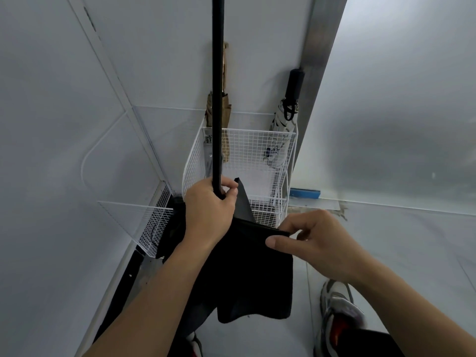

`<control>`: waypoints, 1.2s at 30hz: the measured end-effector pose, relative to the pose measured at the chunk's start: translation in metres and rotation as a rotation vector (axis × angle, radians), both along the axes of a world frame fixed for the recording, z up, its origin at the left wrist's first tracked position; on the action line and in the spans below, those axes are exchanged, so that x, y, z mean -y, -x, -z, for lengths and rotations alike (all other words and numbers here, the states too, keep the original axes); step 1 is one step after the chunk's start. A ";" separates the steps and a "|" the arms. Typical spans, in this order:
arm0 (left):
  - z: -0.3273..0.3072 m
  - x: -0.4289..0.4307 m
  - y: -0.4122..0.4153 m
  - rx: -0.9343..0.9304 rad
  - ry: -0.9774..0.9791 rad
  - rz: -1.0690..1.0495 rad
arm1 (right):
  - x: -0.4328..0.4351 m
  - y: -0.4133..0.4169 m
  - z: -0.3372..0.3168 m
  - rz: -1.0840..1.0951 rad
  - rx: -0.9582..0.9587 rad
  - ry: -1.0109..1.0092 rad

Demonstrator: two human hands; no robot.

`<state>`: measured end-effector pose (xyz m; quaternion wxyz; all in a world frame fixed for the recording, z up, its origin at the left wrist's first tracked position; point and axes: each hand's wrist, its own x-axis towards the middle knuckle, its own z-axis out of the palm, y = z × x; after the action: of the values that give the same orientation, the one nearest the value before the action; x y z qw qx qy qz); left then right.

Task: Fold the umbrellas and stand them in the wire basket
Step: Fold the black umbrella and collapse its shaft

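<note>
1. The left hand [210, 206] is clenched round the lower part of the black umbrella's shaft [217, 99], with the fingers wrapped over it and the thumb on the near side.
2. The right hand [318, 237] pinches the top edge of the umbrella's black canopy [255, 274] between thumb and curled fingers.
3. The shaft runs straight up from the left fist and out of the top of the view. The canopy hangs slack below both hands, and one pointed flap sticks up between them.
4. This black umbrella is held in front of the wire basket [244, 150], outside it.
5. The white wire basket stands against the wall [167, 60] just beyond the hands.
6. A folded tan umbrella [227, 109] stands upright in the basket's back left corner, partly behind the shaft.
7. A folded white patterned umbrella [282, 124] with a black handle leans in the back right corner.
8. A blue strip [305, 194] lies on the floor right of the basket, and a sneaker [337, 310] shows at lower right.
</note>
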<state>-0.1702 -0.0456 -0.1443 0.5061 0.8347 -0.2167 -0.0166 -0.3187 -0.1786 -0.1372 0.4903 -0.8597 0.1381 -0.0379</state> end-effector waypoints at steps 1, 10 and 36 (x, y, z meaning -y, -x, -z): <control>-0.002 0.000 0.000 -0.028 -0.008 0.022 | 0.002 0.000 0.000 0.022 -0.006 -0.068; -0.012 -0.002 0.003 -0.234 0.136 -0.004 | -0.003 -0.009 0.016 0.207 -0.145 -0.602; -0.025 -0.002 0.003 -0.366 0.366 -0.259 | -0.052 -0.003 0.017 0.087 0.106 0.428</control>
<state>-0.1727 -0.0435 -0.1192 0.6768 0.7334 -0.0128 -0.0627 -0.3153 -0.1265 -0.1545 0.3013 -0.9341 0.1381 -0.1327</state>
